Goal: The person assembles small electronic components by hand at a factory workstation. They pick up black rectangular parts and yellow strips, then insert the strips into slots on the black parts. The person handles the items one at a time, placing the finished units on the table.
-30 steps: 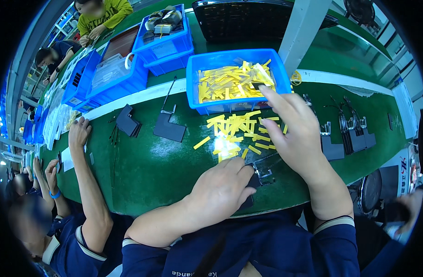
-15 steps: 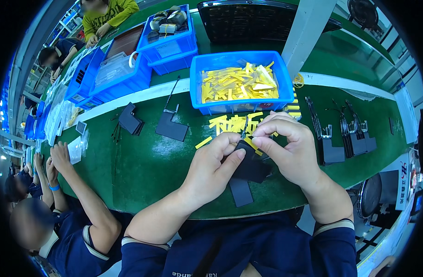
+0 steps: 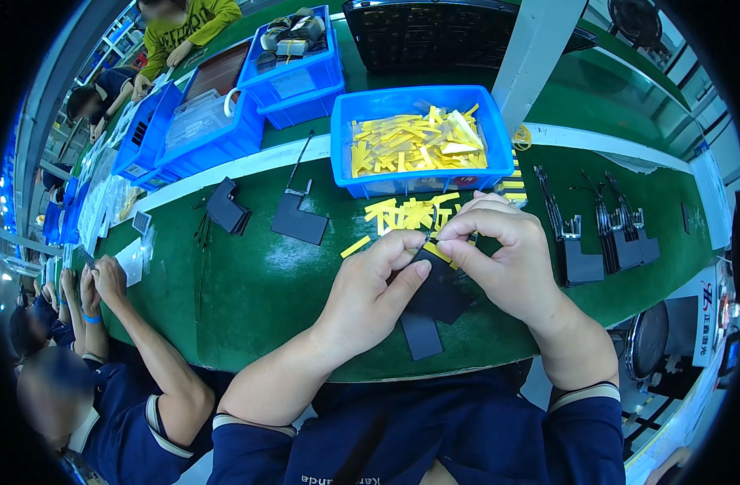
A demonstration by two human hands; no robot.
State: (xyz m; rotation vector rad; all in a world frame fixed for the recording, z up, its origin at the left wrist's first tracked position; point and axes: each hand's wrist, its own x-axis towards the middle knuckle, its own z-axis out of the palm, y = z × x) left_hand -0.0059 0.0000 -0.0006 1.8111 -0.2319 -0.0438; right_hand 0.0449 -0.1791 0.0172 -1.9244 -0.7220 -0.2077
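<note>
Between my hands lies a flat black L-shaped piece (image 3: pixel 439 295) with a thin black cable at its far end. My left hand (image 3: pixel 370 291) is closed, thumb and fingers pinching the cable near the piece's edge. Thumb and fingertips of my right hand (image 3: pixel 503 250) are pressed together at the same cable, close to the left fingertips. What lies exactly between the right fingertips is too small to make out. Just beyond my fingers, yellow strips (image 3: pixel 410 213) are scattered on the green table (image 3: pixel 281 323). A black flat part (image 3: pixel 421 335) sticks out toward me beneath the piece.
A blue bin (image 3: pixel 418 187) of yellow strips stands ahead, beside a white post (image 3: pixel 540 56). More black pieces lie left (image 3: pixel 300 220) and right (image 3: pixel 582 263). Blue crates (image 3: pixel 293 85) stand at the far left. A co-worker's hand (image 3: pixel 109 279) is at the left edge.
My hands stay nearly in place, fingertips shifting slightly at the cable. The co-worker on the left has lifted a small dark thing.
</note>
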